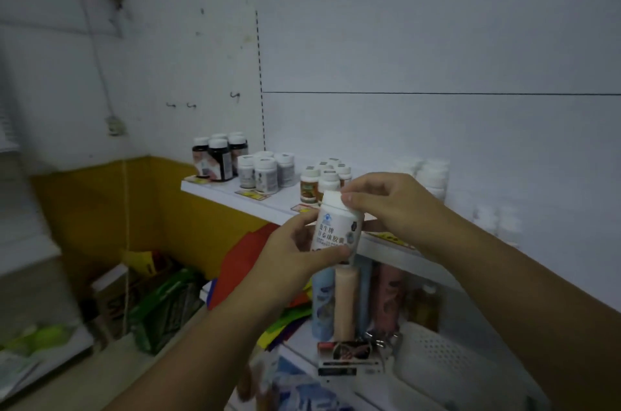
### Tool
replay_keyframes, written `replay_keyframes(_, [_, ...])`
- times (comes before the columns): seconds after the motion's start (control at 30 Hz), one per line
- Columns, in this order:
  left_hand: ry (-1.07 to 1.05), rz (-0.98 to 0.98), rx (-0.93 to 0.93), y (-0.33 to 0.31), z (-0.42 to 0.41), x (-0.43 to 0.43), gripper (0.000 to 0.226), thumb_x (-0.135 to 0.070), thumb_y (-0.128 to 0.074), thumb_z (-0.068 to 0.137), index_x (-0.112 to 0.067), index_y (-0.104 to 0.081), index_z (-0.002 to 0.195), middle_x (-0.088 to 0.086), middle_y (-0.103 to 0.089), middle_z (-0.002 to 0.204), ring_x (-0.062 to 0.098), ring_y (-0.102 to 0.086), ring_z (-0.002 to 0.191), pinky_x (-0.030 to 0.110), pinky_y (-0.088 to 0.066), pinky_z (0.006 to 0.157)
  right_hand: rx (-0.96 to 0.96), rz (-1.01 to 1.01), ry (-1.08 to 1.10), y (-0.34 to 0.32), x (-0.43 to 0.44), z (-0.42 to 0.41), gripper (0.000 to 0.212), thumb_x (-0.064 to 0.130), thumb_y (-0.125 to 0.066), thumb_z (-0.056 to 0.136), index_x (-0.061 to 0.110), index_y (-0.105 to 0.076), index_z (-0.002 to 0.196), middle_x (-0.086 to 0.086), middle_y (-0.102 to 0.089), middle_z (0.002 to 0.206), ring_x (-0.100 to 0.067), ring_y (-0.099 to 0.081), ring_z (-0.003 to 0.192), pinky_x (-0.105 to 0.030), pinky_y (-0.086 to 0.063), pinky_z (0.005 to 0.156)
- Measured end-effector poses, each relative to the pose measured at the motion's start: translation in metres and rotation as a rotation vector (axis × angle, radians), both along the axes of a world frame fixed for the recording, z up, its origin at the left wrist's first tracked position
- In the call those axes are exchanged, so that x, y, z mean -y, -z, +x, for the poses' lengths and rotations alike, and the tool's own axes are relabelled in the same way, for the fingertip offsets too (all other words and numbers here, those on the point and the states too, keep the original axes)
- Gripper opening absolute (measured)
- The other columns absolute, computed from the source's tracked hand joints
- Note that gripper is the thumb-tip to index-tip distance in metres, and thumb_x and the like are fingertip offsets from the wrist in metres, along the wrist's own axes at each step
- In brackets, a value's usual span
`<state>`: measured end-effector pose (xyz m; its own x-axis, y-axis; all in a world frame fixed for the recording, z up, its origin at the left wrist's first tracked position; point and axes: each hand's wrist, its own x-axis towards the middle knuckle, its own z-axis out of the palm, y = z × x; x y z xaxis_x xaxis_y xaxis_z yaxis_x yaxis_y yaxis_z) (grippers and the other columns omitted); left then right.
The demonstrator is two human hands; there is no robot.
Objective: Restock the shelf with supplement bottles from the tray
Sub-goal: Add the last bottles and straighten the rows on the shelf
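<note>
The left hand [295, 256] gripped the bottle [336, 227] round its body and the right hand [383, 202] pinched its cap, holding it upright just short of the shelf [268, 205]. It probably wanted setting down level, label outward, beyond the right hand.

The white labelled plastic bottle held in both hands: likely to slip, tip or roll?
Likely stiff: the white plastic supplement bottle keeps its round shape in the left hand's grip. The right hand pinches its cap, so it is probably light. Taller than wide, it could tip if nudged on the white shelf, then roll.
</note>
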<state>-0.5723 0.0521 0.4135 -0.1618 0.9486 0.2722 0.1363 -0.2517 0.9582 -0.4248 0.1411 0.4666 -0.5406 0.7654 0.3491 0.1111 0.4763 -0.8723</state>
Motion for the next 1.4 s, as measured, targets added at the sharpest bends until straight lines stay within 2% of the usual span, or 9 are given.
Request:
replay_keyframes(0.13, [-0.053, 0.04, -0.011, 0.001, -0.038, -0.008, 0.053, -0.01, -0.078, 0.071, -0.024, -0.059, 0.119, -0.003, -0.072, 0.098, 0.005, -0.069, 0.086, 0.012, -0.053, 0.063, 0.027, 0.009, 0.029, 0.001, -0.002, -0.039, 0.014, 0.034, -0.066, 0.082, 0.022, -0.069, 0.09, 0.0, -0.071, 0.098, -0.014, -0.068, 0.089, -0.031, -0.058, 0.077])
replay_keyframes(0.33, [-0.007, 0.105, -0.04, 0.006, -0.115, -0.05, 0.054, -0.013, -0.081, 0.069, -0.031, -0.057, 0.114, -0.003, -0.067, 0.105, 0.003, -0.069, 0.085, 0.014, -0.054, 0.063, 0.098, 0.083, 0.12, -0.008, -0.026, -0.109, 0.02, 0.043, -0.068, 0.075, 0.026, -0.07, 0.083, 0.003, -0.073, 0.088, -0.014, -0.07, 0.081, -0.045, -0.058, 0.078])
replay_keyframes(0.5, [0.015, 0.125, -0.091, 0.016, -0.186, -0.088, 0.061, -0.018, -0.085, 0.064, -0.037, -0.055, 0.114, -0.006, -0.065, 0.11, 0.005, -0.067, 0.092, 0.02, -0.056, 0.069, 0.195, 0.059, 0.167, -0.012, -0.049, -0.167, 0.023, 0.045, -0.071, 0.07, 0.026, -0.069, 0.083, 0.004, -0.073, 0.087, -0.013, -0.069, 0.078, -0.038, -0.06, 0.072])
replay_keyframes(0.67, [0.008, 0.208, -0.18, 0.006, -0.225, -0.129, 0.056, -0.023, -0.084, 0.064, -0.046, -0.053, 0.105, -0.018, -0.063, 0.106, 0.001, -0.062, 0.095, 0.015, -0.054, 0.069, 0.165, 0.122, 0.245, -0.021, -0.076, -0.206, 0.016, 0.036, -0.071, 0.076, 0.023, -0.068, 0.084, 0.008, -0.07, 0.088, -0.006, -0.067, 0.074, -0.019, -0.056, 0.059])
replay_keyframes(0.77, [0.036, 0.248, -0.186, -0.003, -0.239, -0.157, 0.062, -0.025, -0.081, 0.067, -0.039, -0.05, 0.118, -0.017, -0.061, 0.113, -0.002, -0.061, 0.097, 0.01, -0.052, 0.072, 0.137, 0.12, 0.263, -0.034, -0.098, -0.221, 0.014, 0.032, -0.071, 0.077, 0.022, -0.068, 0.086, 0.005, -0.069, 0.092, -0.011, -0.068, 0.082, -0.025, -0.059, 0.068])
replay_keyframes(0.93, [-0.047, 0.3, -0.09, -0.003, -0.267, -0.203, 0.053, -0.025, -0.065, 0.085, -0.039, -0.04, 0.129, -0.034, -0.044, 0.117, -0.031, -0.045, 0.098, -0.006, -0.039, 0.07, -0.008, 0.268, 0.422, -0.066, -0.15, -0.234, 0.01, 0.026, -0.073, 0.074, 0.024, -0.065, 0.08, 0.005, -0.065, 0.095, -0.02, -0.067, 0.085, -0.042, -0.059, 0.076])
replay_keyframes(1.07, [-0.142, 0.176, -0.116, 0.004, -0.294, -0.242, 0.043, -0.037, -0.052, 0.091, -0.046, -0.036, 0.129, -0.02, -0.037, 0.134, -0.001, -0.034, 0.123, 0.022, -0.029, 0.099, 0.039, 0.264, 0.46, -0.082, -0.209, -0.249, 0.02, 0.026, -0.069, 0.076, 0.022, -0.061, 0.094, 0.003, -0.061, 0.102, -0.018, -0.063, 0.089, -0.041, -0.058, 0.079])
replay_keyframes(1.23, [-0.083, -0.014, -0.005, 0.003, -0.316, -0.291, 0.056, -0.05, -0.053, 0.086, -0.041, -0.035, 0.138, -0.012, -0.031, 0.15, 0.008, -0.034, 0.126, 0.033, -0.027, 0.104, 0.32, 0.275, 0.47, -0.076, -0.276, -0.29, 0.031, 0.024, -0.064, 0.078, 0.02, -0.056, 0.107, -0.004, -0.055, 0.114, -0.021, -0.055, 0.094, -0.028, -0.048, 0.069])
replay_keyframes(1.4, [0.137, -0.147, 0.123, 0.012, -0.322, -0.311, 0.044, -0.072, -0.065, 0.059, -0.072, -0.048, 0.1, -0.016, -0.043, 0.131, 0.017, -0.044, 0.123, 0.056, -0.032, 0.108, 0.745, 0.17, 0.329, -0.054, -0.308, -0.328, 0.039, 0.022, -0.061, 0.082, 0.009, -0.056, 0.119, -0.01, -0.053, 0.121, -0.027, -0.055, 0.099, -0.038, -0.051, 0.086])
